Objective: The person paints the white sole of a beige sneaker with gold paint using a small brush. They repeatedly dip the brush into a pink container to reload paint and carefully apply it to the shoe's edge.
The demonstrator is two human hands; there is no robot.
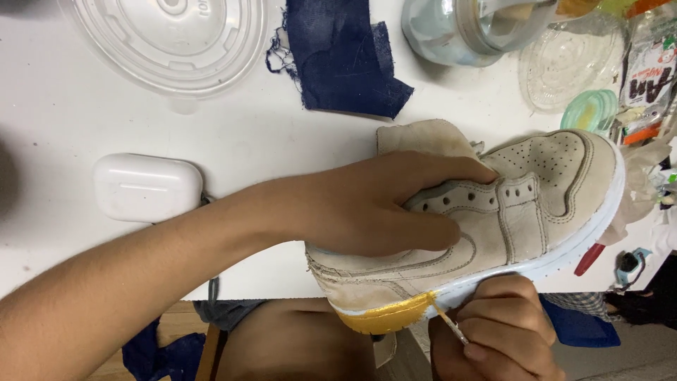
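A beige suede high-top sneaker (543,190) lies on its side at the near edge of the white table (63,106), sole toward me. My left hand (374,208) grips it around the ankle and lace area, fingers tucked inside the opening. The white midsole carries a patch of yellow paint (384,317) at the heel. My right hand (504,328) is below the sole, closed on a thin paintbrush (448,321) whose tip touches the edge of the yellow patch.
A white earbud case (147,187) sits on the table at left. Behind lie a clear plastic lid (169,42), a dark blue cloth scrap (342,56), a glass jar (472,28), another clear lid (571,63) and cluttered small items at right.
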